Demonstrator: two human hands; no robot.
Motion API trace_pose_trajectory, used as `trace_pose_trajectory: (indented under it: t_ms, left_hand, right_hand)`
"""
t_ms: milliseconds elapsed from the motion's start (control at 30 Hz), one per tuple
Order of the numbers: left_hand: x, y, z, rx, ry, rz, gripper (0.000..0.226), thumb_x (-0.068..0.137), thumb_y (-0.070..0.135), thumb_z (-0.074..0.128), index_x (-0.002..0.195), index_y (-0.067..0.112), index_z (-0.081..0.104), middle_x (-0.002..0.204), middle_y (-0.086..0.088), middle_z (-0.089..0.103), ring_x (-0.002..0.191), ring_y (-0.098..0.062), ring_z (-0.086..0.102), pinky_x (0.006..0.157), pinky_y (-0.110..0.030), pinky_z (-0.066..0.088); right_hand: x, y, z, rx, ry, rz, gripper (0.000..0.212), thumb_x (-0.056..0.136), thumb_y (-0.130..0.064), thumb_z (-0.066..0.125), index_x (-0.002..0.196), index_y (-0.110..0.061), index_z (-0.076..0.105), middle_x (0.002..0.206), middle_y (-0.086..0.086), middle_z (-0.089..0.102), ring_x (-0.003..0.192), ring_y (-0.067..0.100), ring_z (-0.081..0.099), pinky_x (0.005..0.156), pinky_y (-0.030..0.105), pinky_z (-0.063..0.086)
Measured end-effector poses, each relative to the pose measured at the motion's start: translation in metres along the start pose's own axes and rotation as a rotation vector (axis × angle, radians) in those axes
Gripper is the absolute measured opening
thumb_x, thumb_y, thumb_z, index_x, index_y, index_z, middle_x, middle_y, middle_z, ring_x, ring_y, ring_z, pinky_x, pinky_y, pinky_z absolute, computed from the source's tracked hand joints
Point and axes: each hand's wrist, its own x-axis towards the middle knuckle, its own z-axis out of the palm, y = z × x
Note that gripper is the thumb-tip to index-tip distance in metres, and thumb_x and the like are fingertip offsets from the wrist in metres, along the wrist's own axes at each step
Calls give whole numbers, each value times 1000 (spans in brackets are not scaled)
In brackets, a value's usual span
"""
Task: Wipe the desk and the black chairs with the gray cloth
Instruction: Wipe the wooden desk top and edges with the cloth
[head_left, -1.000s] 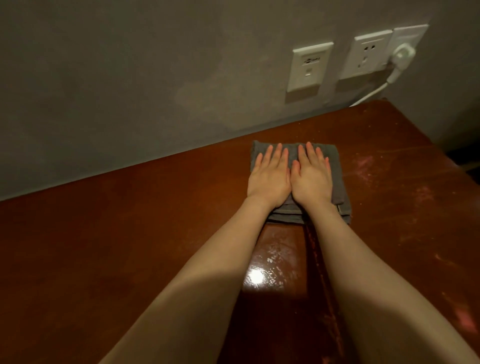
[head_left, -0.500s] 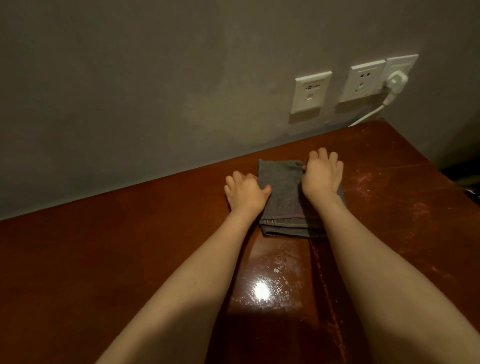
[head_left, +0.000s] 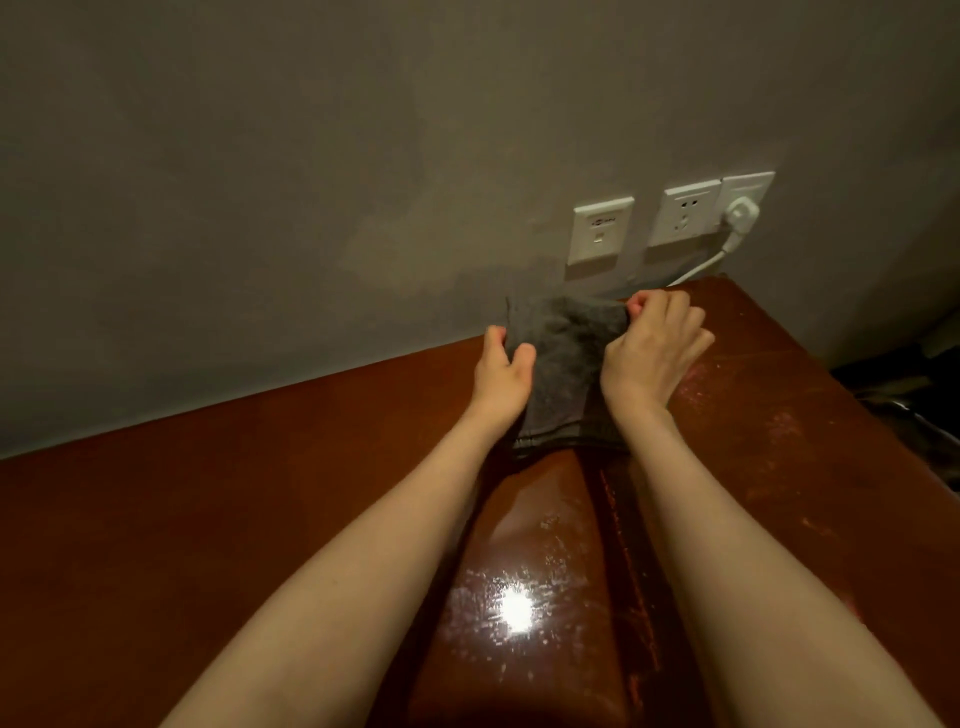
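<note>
Gray cloth (head_left: 563, 364) hangs between my two hands at the far side of the bench (head_left: 208, 493), close to the wall (head_left: 311, 182); its far edge is lifted off the wood and shows against the wall, while its near edge lies down on the bench between my wrists. My left hand (head_left: 501, 379) pinches the cloth's left edge, thumb on the near face and fingers (head_left: 493, 335) curled round behind it; my right hand (head_left: 649, 353) grips the upper right corner, fingers bent tight over the fabric, knuckles up. Both forearms reach in from the bottom of the view, bare, with the cloth between them.

Reddish-brown and glossy, the bench carries a bright glare spot (head_left: 517, 610) between my arms, with pale speckles around it; more pale scuffing shows on the surface to the right of my right hand. On the wall above sit three white plates: a data socket (head_left: 600, 231), a power socket (head_left: 683, 213), and a third with a white plug (head_left: 740, 213) in it; the plug's white cable (head_left: 701, 265) runs down behind the bench's far corner. Something dark lies beyond the right edge of the bench (head_left: 914, 395); I cannot tell what it is.
</note>
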Motion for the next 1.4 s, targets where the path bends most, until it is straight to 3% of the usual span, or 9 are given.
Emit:
trace_pose_trajectory:
  t_ms: [100,233,367,533,733,1000,1100,1300,1400]
  left_hand:
    - [-15,17,-17,3,20,7,38,100,18,37,135,4,33,123,-8,48,121,-24,44,65,-17,24]
    - [-49,34,-43,10,42,13,37,100,21,36,135,9,32,90,11,41,78,-8,46,57,-21,30]
    - [-80,34,-67,-3,68,-57,39,100,24,36,135,8,32,100,5,39,87,-15,43,76,-22,27]
    - [-135,6,-93,-75,69,-161,25,97,24,40,116,8,43,120,-11,55,95,-24,52,74,-30,36]
    - [-200,-36,-112,-115,-9,-297,48,96,32,40,138,11,32,133,-15,48,116,-34,52,96,-47,45]
    - [-270,-54,-99,-302,-117,-444,60,95,32,40,148,18,15,147,-13,33,130,-36,40,103,-54,39]
    - [-291,-62,-93,-332,-185,-486,65,95,31,39,150,14,8,148,-12,31,129,-35,41,100,-49,43]
    - [-327,-98,-87,-265,-253,-580,59,92,33,45,143,7,30,142,-14,42,123,-35,48,98,-48,45]
    - [-339,-117,-90,-116,-211,-565,58,93,31,47,143,6,29,143,-13,41,126,-33,45,101,-47,43]
  right_hand:
    - [0,-11,-22,24,-37,17,18,92,-4,41,100,-8,56,105,12,54,100,32,45,81,36,22]
    - [-10,-32,-56,83,-37,6,18,91,-3,41,100,-8,56,105,12,54,100,32,45,83,35,22]
    - [-36,-52,-85,123,-109,-6,18,90,-1,43,100,-8,56,106,12,55,101,31,45,86,33,25]
    - [-97,-68,-124,177,-202,51,18,89,0,44,101,-6,55,109,14,52,104,32,43,88,37,32]
    - [-169,-72,-169,100,-307,97,22,89,-3,44,107,-10,53,115,9,50,108,28,41,90,36,34]
    - [-216,-58,-221,-6,-321,131,25,88,-5,48,112,-11,53,119,8,50,112,27,42,92,38,35]
    - [-227,-51,-233,-84,-328,97,30,86,-8,51,116,-10,51,122,9,48,114,29,41,92,39,35]
    - [-261,-35,-238,-301,-479,-6,37,88,-21,57,122,-10,47,126,10,47,118,29,41,94,39,37]
    - [-285,-35,-225,-365,-639,-74,39,90,-20,55,127,-11,45,131,10,44,124,28,40,100,43,34]
